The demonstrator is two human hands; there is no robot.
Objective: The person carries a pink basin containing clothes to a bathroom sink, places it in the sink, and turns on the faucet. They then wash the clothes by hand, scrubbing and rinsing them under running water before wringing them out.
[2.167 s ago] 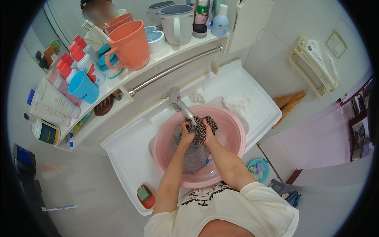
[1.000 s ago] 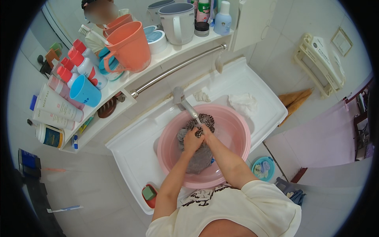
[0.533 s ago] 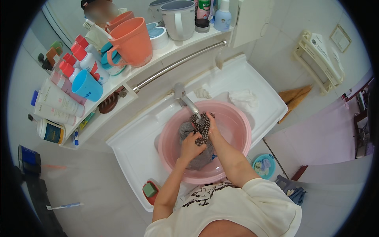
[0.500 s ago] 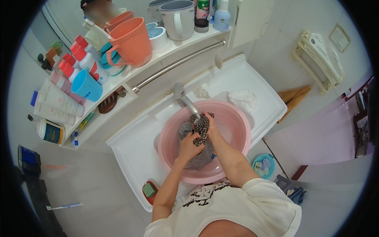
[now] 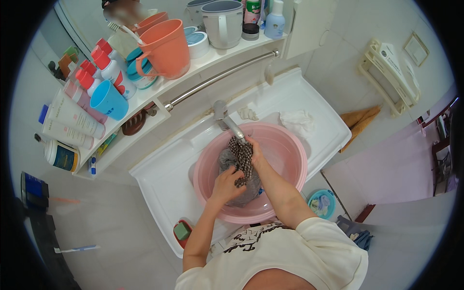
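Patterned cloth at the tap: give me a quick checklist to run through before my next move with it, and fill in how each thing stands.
1. Patterned cloth at the tap: ok, its upper end is at the spout.
2. Right hand holding the cloth: ok, at its upper part.
3. Left hand gripping firmly: cannot tell; its fingers are at the cloth's lower part.
4. Pink basin underneath: ok, both hands are over it.
5. Space below clear: not ok, grey fabric lies in the basin.
6. Green soap out of the way: ok, in its red dish, apart from the basin.
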